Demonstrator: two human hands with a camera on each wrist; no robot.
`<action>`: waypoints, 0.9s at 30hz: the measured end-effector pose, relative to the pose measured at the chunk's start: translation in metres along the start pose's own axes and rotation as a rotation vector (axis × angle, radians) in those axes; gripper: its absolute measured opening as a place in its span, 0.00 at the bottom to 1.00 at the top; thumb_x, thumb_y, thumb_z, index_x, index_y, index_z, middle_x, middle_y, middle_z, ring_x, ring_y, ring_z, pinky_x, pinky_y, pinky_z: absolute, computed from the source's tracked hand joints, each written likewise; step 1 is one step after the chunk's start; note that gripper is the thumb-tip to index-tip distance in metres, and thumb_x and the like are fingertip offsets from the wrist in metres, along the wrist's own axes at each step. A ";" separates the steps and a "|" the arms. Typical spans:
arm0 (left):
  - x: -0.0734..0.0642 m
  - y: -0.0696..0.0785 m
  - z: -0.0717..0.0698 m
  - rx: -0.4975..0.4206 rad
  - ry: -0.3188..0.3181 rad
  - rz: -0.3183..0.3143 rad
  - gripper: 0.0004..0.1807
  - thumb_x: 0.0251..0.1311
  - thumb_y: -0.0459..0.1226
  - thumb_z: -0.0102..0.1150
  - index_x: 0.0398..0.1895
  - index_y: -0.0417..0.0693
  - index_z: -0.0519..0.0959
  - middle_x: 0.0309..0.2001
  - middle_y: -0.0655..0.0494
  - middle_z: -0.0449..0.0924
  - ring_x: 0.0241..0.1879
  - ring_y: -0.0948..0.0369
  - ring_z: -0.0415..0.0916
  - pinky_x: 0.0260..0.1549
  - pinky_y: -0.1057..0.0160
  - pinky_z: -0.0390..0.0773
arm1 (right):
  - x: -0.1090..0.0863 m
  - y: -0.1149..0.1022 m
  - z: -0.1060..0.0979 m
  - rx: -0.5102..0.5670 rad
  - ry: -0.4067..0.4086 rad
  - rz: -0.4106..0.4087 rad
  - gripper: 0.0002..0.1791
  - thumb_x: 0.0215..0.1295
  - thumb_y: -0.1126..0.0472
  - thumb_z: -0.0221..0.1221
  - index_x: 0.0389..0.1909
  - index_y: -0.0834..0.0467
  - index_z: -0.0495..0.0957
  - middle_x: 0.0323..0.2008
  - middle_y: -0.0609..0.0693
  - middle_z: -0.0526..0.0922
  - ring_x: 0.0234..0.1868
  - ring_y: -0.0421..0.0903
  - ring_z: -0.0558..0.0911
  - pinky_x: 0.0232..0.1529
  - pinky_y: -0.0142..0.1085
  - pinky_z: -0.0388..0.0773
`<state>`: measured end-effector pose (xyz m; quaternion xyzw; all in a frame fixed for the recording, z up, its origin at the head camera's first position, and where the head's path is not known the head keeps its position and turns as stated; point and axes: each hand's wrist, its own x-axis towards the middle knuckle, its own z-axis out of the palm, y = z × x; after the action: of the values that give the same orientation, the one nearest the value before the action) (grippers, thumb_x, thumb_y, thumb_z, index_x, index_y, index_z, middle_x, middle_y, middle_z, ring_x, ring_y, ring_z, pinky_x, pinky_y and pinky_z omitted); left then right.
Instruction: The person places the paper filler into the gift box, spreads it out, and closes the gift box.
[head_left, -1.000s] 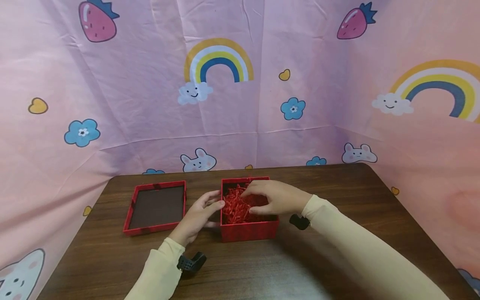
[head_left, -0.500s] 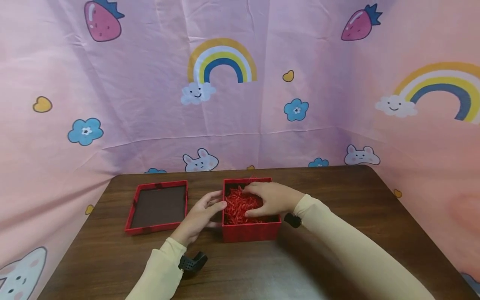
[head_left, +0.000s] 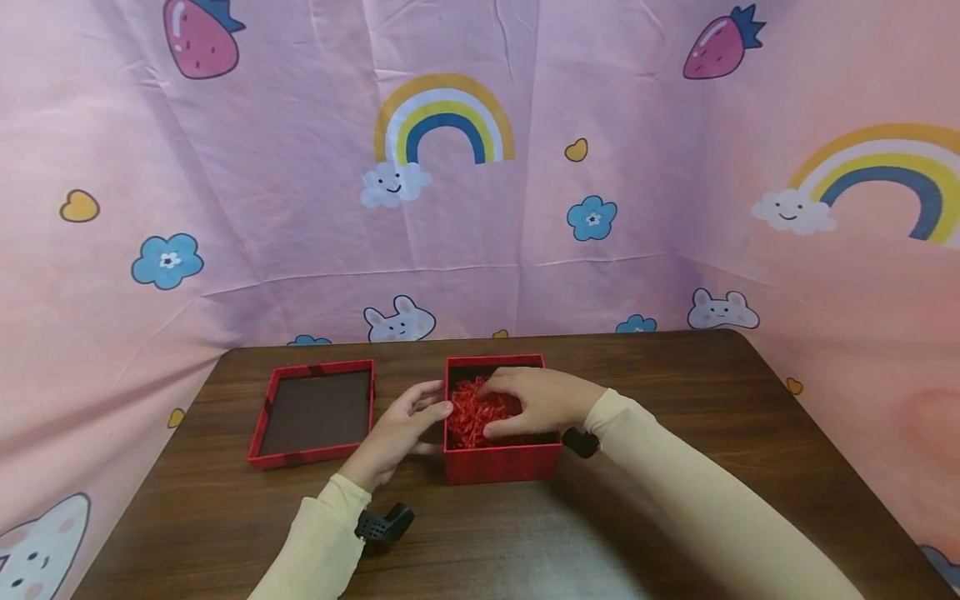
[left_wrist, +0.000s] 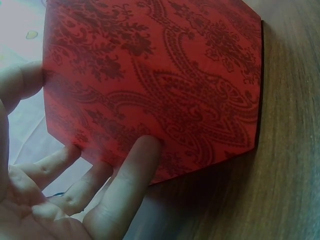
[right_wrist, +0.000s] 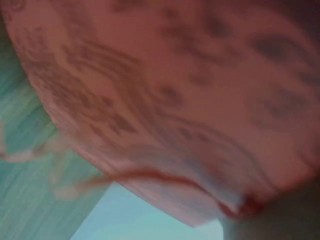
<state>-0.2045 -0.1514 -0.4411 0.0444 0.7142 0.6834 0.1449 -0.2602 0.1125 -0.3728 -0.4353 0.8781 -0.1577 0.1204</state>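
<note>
A red box (head_left: 501, 465) with a patterned outside stands without its lid on the table, red shredded paper (head_left: 471, 412) inside. Against its left side is my left hand (head_left: 397, 429), thumb at the upper edge. The left wrist view has its fingers (left_wrist: 127, 187) extended along the patterned wall (left_wrist: 165, 90). My right hand (head_left: 547, 400) reaches over the right rim, thumb and fingers curved around some of the shreds; the fingertips are buried. In the right wrist view a red paper strand (right_wrist: 140, 175) hangs across the blurred box wall (right_wrist: 175, 90).
The box's lid (head_left: 318, 412) lies upturned to the left, dark inside with a red rim. Brown wood forms the tabletop (head_left: 480, 542). Behind it hangs a printed cloth (head_left: 300, 208). Each sleeve cuff bears a black wrist camera.
My right hand has shifted slightly left, deeper over the shredded paper, and the heap's shape has altered. The left hand has stayed at the box's side.
</note>
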 end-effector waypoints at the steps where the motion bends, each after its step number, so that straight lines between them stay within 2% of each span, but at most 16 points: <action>1: 0.000 0.000 0.000 0.000 0.000 -0.001 0.37 0.71 0.50 0.61 0.78 0.50 0.61 0.75 0.38 0.62 0.70 0.39 0.67 0.49 0.44 0.85 | -0.001 -0.001 -0.002 0.016 0.022 -0.009 0.35 0.66 0.31 0.61 0.67 0.46 0.77 0.61 0.40 0.79 0.63 0.39 0.76 0.67 0.44 0.74; 4: 0.000 -0.001 0.000 0.002 0.003 -0.002 0.37 0.71 0.51 0.61 0.78 0.50 0.62 0.75 0.38 0.62 0.70 0.39 0.67 0.49 0.44 0.85 | -0.004 -0.006 -0.009 0.041 0.079 -0.050 0.28 0.68 0.40 0.65 0.65 0.47 0.79 0.60 0.40 0.79 0.63 0.39 0.76 0.67 0.44 0.75; 6: 0.000 -0.001 0.001 0.000 0.005 -0.002 0.37 0.71 0.51 0.62 0.78 0.50 0.62 0.75 0.38 0.62 0.70 0.39 0.68 0.48 0.44 0.86 | -0.004 -0.010 -0.010 0.045 0.090 -0.084 0.24 0.69 0.46 0.66 0.63 0.48 0.81 0.59 0.40 0.80 0.63 0.40 0.77 0.67 0.44 0.75; 12: 0.001 -0.002 0.001 -0.010 0.023 -0.012 0.35 0.71 0.51 0.62 0.76 0.53 0.64 0.74 0.40 0.64 0.69 0.41 0.69 0.47 0.45 0.86 | 0.004 -0.015 0.002 -0.011 0.012 -0.119 0.18 0.70 0.54 0.67 0.59 0.49 0.83 0.55 0.42 0.84 0.59 0.39 0.80 0.65 0.41 0.76; 15: 0.001 -0.002 0.001 -0.011 0.022 -0.009 0.36 0.71 0.51 0.62 0.77 0.52 0.63 0.74 0.40 0.64 0.69 0.41 0.69 0.47 0.45 0.86 | 0.005 -0.012 0.012 -0.073 -0.027 -0.113 0.17 0.70 0.54 0.67 0.57 0.50 0.84 0.54 0.42 0.85 0.59 0.40 0.81 0.65 0.40 0.77; 18: 0.001 -0.003 0.001 -0.008 0.014 0.000 0.36 0.71 0.50 0.62 0.77 0.50 0.63 0.74 0.38 0.63 0.69 0.40 0.69 0.47 0.45 0.86 | 0.003 -0.010 0.016 -0.080 -0.038 -0.123 0.16 0.70 0.54 0.67 0.56 0.50 0.85 0.53 0.42 0.85 0.59 0.39 0.81 0.64 0.39 0.77; 21: 0.002 -0.003 0.002 -0.008 0.015 -0.002 0.36 0.71 0.51 0.62 0.77 0.51 0.63 0.74 0.39 0.64 0.69 0.41 0.69 0.47 0.45 0.86 | -0.001 -0.008 0.010 -0.012 -0.012 -0.147 0.14 0.71 0.55 0.66 0.56 0.49 0.85 0.53 0.40 0.84 0.58 0.37 0.80 0.64 0.38 0.77; 27: 0.002 -0.003 0.001 -0.020 0.022 -0.008 0.36 0.70 0.51 0.63 0.76 0.53 0.64 0.74 0.40 0.64 0.70 0.41 0.68 0.47 0.46 0.86 | -0.021 -0.006 -0.019 0.172 0.063 -0.164 0.14 0.72 0.58 0.65 0.56 0.52 0.85 0.56 0.41 0.84 0.60 0.39 0.79 0.63 0.41 0.78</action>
<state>-0.2059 -0.1499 -0.4448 0.0327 0.7091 0.6903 0.1400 -0.2501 0.1286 -0.3515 -0.4888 0.8260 -0.2554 0.1164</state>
